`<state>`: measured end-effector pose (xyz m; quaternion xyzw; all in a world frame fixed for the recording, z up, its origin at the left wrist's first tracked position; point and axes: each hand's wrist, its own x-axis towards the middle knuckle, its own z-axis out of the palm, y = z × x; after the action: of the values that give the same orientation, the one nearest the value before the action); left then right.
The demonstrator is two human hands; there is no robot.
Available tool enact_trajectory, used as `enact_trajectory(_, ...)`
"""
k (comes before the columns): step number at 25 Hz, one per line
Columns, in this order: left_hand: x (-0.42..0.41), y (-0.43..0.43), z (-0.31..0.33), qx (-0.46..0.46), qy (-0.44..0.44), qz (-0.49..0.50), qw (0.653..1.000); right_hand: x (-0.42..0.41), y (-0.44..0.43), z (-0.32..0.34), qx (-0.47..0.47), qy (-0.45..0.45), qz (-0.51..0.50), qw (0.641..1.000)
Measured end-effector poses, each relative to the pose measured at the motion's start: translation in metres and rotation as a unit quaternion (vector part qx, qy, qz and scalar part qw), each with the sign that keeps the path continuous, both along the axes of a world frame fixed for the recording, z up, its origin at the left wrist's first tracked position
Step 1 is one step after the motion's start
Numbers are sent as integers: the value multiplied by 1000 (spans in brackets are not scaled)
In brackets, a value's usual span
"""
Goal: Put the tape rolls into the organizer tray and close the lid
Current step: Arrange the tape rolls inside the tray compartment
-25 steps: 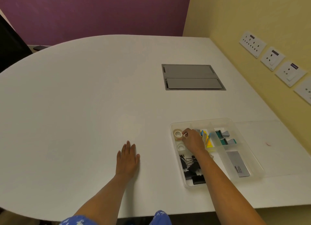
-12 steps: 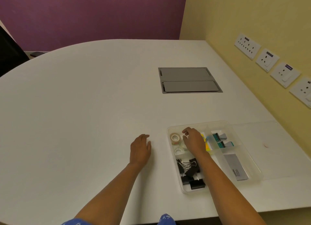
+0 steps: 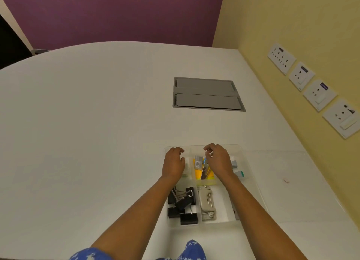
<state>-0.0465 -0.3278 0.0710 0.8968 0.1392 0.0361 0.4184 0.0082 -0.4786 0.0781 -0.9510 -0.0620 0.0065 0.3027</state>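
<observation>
- Head view: I am hovering both hands over the far end of the clear organizer tray (image 3: pixel 255 183). Left hand (image 3: pixel 173 163) fingers are curling loosely, pinching nothing; right hand (image 3: pixel 218 160) fingers are curling too, and I cannot tell whether they pinch anything.
- Tape rolls are hiding beneath my left fingers; I cannot see them.
- The clear lid (image 3: pixel 292 174) is lying flat just right of my right fingers. I judge it light, stiff and slippery, so I am planning to grip its edge.

**Item count**

Hands: two. Tray (image 3: pixel 251 180): one. Clear lid (image 3: pixel 303 181): one. Stapler (image 3: pixel 207 202): one. Wall sockets (image 3: pixel 301 75): four. Tabletop hatch (image 3: pixel 207 94): one, two flaps. Binder clips (image 3: pixel 182 204): several, heaped, exact number indeterminable.
</observation>
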Motion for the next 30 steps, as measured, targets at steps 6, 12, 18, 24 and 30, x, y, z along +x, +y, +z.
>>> enact_trajectory(6, -4, -5, -11, 111, 94, -23, 989, 4, -13, -7, 27, 5, 20, 999)
enact_trajectory(12, 0, -5, -12, 173, 103, -31, 979, 4, -9, -9, 36, 24, 57, 997)
enact_trajectory(18, 2, -11, -5, 166, 49, -7, 985, 6, 10, -6, 94, 97, 85, 987)
enact_trajectory(24, 1, -16, 4, 90, -38, -99, 990, 11, 28, -2, 173, 199, 34, 964)
enact_trajectory(30, 6, -1, -1, 58, -15, -62, 996, 22, 15, 3, 226, 151, -42, 962)
